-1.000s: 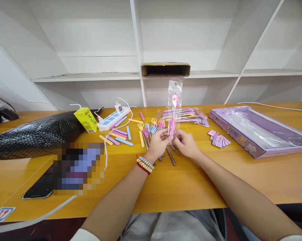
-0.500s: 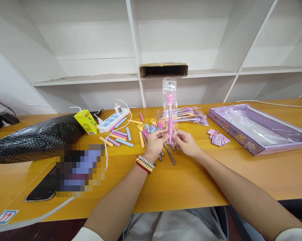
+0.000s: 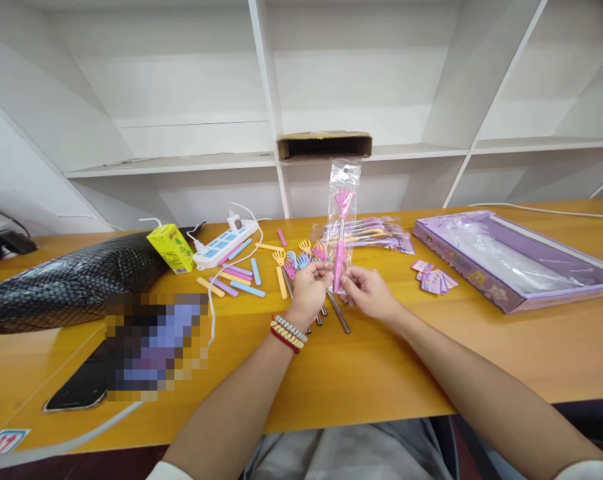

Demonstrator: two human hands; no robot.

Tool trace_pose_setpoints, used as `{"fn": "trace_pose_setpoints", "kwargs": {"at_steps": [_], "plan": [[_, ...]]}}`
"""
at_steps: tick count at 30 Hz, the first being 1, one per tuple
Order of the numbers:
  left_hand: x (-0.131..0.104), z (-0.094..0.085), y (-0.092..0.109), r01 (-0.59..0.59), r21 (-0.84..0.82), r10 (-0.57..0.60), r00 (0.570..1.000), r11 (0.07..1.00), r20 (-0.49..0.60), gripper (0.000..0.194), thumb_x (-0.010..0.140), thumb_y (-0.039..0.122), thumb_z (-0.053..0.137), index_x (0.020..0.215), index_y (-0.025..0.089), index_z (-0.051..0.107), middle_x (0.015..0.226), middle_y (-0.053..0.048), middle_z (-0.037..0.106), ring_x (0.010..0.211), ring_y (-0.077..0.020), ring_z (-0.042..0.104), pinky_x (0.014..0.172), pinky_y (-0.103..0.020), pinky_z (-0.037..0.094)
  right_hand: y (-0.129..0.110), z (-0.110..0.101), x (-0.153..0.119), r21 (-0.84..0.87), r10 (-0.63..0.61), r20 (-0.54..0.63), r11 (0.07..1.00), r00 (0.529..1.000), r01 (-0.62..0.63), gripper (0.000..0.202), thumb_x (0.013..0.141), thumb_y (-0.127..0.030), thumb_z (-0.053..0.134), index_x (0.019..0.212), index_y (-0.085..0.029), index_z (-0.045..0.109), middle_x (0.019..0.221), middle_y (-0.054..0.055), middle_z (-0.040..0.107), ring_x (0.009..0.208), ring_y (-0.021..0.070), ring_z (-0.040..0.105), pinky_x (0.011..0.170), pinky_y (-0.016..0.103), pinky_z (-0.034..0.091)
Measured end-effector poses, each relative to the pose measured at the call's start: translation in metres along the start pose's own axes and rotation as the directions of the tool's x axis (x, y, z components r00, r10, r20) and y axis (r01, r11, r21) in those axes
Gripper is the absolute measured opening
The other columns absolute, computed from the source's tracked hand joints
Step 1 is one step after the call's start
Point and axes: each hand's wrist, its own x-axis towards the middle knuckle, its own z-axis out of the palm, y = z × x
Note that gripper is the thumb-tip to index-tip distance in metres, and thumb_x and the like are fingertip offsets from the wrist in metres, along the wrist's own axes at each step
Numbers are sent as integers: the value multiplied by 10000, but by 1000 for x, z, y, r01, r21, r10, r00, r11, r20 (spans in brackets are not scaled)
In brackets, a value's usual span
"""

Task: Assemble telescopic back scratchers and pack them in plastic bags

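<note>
A pink back scratcher (image 3: 339, 257) with a hand-shaped head stands upright inside a clear plastic bag (image 3: 345, 175). My left hand (image 3: 311, 290) pinches the bag's lower left edge, and my right hand (image 3: 369, 293) pinches its lower right edge. Under and beside my left hand lie several loose scratchers (image 3: 304, 257) with yellow, blue and pink heads and metal rods. Behind the held bag is a pile of bagged scratchers (image 3: 381, 233). Several coloured handle sleeves (image 3: 247, 288) lie to the left of my hands.
On the right sit a purple display box (image 3: 501, 297) with clear plastic inside and small printed cards (image 3: 434, 280). To the left are a power strip (image 3: 224, 244), a yellow drink carton (image 3: 170, 248), a black wrapped package (image 3: 81, 273) and a phone (image 3: 76, 383). A cardboard box (image 3: 324, 147) rests on the shelf.
The bagged scratcher's top has tilted slightly to the right. Both hands keep their pinch on the bag's lower end; the view has shifted a little.
</note>
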Motion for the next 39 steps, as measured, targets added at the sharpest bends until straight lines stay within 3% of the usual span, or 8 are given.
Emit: {"fn": "trace_pose_setpoints", "kwargs": {"at_steps": [10,20,24,28,31,35,39], "plan": [[-2,1,2,-7,-37,7,1000,999,5,169,580,104,645,745,133,620,634,15,577,586,-73,521,564,-189,415,1,1,-1,96,-10,-18,995,1000,12,240,879,-340,418,749,-160,508,570,-8,553,446,83,470,451,208,359],[-5,0,11,152,-245,-119,982,958,144,281,504,170,746,728,141,579,616,21,562,524,-78,501,497,-209,421,3,0,-1,263,13,71,964,997,-31,290,856,-443,448,770,-172,508,612,-3,570,479,92,508,465,213,392],[-3,-1,4,119,-186,-100,989,975,106,236,545,165,713,744,138,589,620,18,554,532,-74,499,498,-197,409,5,0,1,242,19,75,970,997,-37,272,863,-417,435,759,-173,495,607,-7,565,469,90,505,458,211,397],[0,-2,0,-9,2,9,999,1000,43,160,600,129,657,754,126,613,662,0,577,587,-73,517,547,-187,417,6,-1,2,177,15,73,984,997,-28,238,871,-346,418,741,-166,503,611,-8,566,471,82,494,473,209,404],[0,-3,0,-84,109,81,996,990,28,144,625,121,637,768,129,622,681,-5,593,615,-82,535,581,-199,435,7,-1,3,223,43,88,973,995,-62,246,868,-367,427,759,-162,510,630,-8,570,477,82,499,485,215,419],[-1,-1,3,-93,115,89,995,989,43,144,626,122,643,768,133,626,717,-17,621,640,-93,556,605,-212,448,8,0,4,256,71,77,963,995,-89,313,834,-456,481,769,-153,525,614,-9,567,453,75,483,460,209,408],[-3,1,4,-23,21,22,998,1000,54,141,611,136,661,748,130,625,664,-2,599,595,-80,530,576,-204,435,8,-3,5,351,51,125,932,991,-92,350,809,-484,513,734,-143,531,623,7,584,450,82,521,435,204,403]]}}
